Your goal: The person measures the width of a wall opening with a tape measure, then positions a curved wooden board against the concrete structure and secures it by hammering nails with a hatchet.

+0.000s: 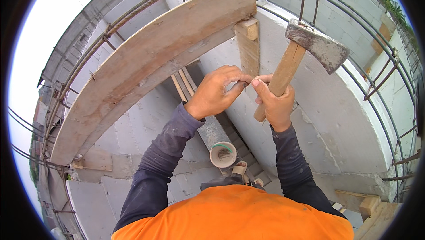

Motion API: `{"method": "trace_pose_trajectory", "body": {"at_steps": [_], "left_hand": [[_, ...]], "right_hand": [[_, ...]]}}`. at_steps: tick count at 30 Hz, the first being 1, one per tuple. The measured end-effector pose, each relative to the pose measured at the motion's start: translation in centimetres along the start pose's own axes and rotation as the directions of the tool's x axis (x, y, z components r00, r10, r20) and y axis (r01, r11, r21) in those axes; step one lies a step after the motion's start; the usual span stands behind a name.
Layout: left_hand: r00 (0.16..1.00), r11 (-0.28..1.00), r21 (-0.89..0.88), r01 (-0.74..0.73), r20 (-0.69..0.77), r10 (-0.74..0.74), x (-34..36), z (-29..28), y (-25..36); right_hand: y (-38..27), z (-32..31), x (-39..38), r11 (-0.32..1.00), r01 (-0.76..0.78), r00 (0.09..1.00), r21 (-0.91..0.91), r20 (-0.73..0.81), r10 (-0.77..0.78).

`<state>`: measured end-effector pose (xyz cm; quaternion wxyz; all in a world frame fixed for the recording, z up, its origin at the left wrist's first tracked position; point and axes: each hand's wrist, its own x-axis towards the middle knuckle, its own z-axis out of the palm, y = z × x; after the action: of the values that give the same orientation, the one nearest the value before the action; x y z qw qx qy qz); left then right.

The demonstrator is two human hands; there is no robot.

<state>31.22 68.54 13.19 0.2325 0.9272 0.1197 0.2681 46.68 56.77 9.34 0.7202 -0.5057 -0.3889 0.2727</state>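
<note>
So from where I'm watching, the right hand (276, 105) is clenched around the wooden handle of the hammer (305, 52), gripping low on the shaft. Handle runs up and to the right from the fist, and the steel head sits well above the knuckles. The left hand (214, 94) is pinched shut, its fingertips touching the right thumb just left of the handle. There might be a nail between them, honestly too small to tell. Right hand is the nearer one to the hammer, obviously. Just above the pinch stands a short upright wood block (248, 45), butted under the end of a long plank (150, 63) that slants down to the hammer's left. Behind it: grey block wall (327, 120), rebar (380, 49) cage, and a pipe (217, 140) below the hands.
</note>
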Motion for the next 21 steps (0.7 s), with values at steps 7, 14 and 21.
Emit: {"method": "trace_pose_trajectory", "body": {"at_steps": [7, 14, 21], "left_hand": [[0.989, 0.981, -0.152, 0.117, -0.076, -0.129, 2.3, -1.8, 3.6], [0.934, 0.963, 0.255, -0.087, -0.316, 0.168, 6.7, -4.0, 1.2], [0.846, 0.53, 0.837, -0.135, -0.181, 0.502, 11.3, -5.4, -0.6]], "right_hand": [[-1.2, 0.4, 1.4, 0.994, 0.062, 0.997, 0.088, 0.033, -0.065], [-2.5, 0.2, 1.7, 0.991, 0.11, 0.992, 0.075, -0.064, -0.105], [0.1, -0.5, -0.9, 0.997, -0.029, 0.999, 0.069, -0.032, 0.031]]}}
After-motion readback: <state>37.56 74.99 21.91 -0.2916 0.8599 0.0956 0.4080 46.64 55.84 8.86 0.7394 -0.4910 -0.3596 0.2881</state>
